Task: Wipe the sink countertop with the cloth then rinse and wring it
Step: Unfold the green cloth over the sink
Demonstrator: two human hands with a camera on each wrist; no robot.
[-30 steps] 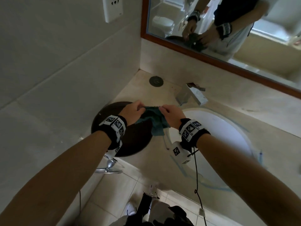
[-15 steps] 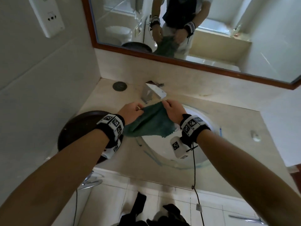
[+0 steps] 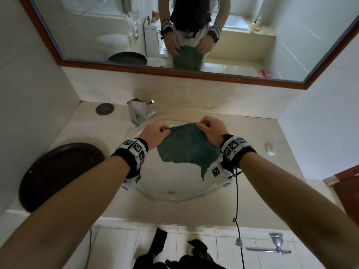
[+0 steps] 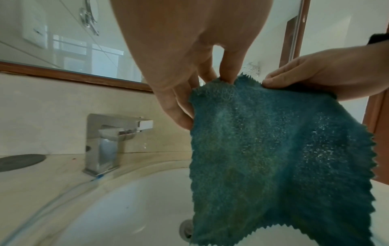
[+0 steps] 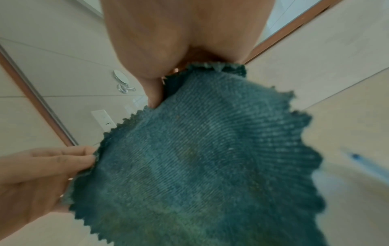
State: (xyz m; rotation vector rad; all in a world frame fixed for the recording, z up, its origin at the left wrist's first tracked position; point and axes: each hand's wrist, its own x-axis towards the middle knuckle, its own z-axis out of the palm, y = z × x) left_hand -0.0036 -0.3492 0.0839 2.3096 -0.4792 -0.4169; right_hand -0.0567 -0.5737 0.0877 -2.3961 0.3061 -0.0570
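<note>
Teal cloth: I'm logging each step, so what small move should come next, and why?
Probably lower the teal zigzag-edged cloth flat onto the beige countertop to begin wiping: the left hand and right hand pinch its top corners, spread, above the white basin.

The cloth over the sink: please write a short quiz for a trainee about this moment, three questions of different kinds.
1. True or false: the cloth lies flat on the countertop.
2. Which hands hold the cloth? A) left only B) right only C) both
3. Fill in: the cloth hangs over the ____.

Key
1. False. It hangs spread in the air.
2. C. The left hand and right hand each pinch its upper edge.
3. Sink, with the faucet behind it.
</note>
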